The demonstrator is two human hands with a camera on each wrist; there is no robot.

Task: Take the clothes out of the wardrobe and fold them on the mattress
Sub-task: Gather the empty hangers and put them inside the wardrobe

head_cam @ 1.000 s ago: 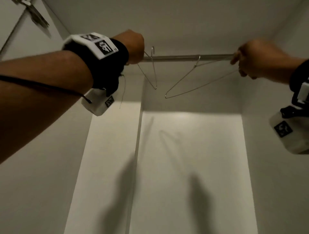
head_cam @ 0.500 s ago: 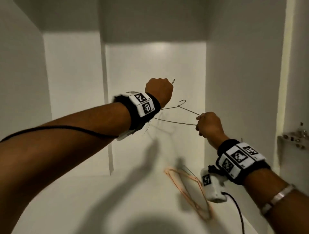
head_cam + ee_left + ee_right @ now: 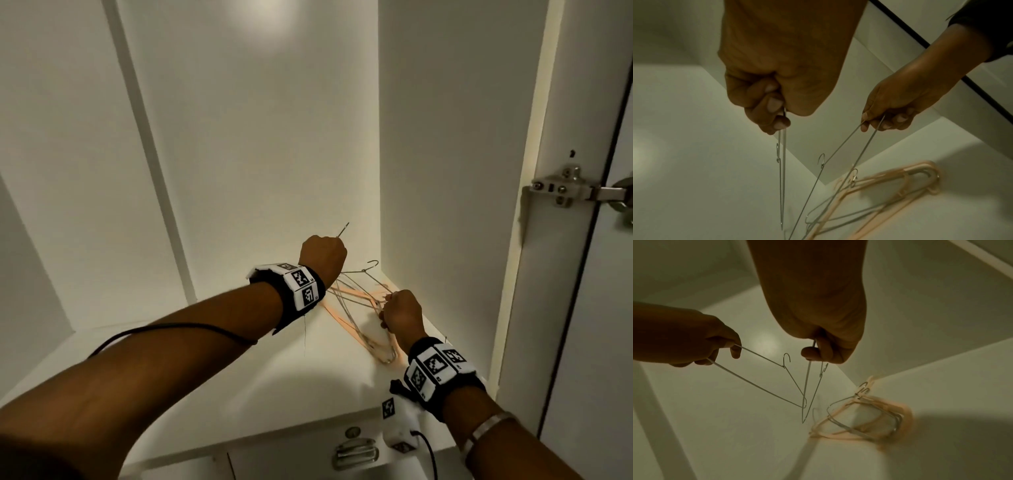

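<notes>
No clothes in sight, only bare wire hangers: the left hand (image 3: 323, 255) is fisted round one wire hanger (image 3: 781, 178), the right hand (image 3: 402, 310) pinches the corner of a second wire hanger (image 3: 364, 277), both held just above the wardrobe shelf (image 3: 239, 359). Light, springy stuff, I'd say, quick to snag by the hooks, so a corner grip like these suits. Below them lies the heap of peach and wire hangers (image 3: 363, 322), tucked into the back right corner. Against a second ago, both hands have dropped from the rail, now out of view, down to shelf level, nearing that heap.
</notes>
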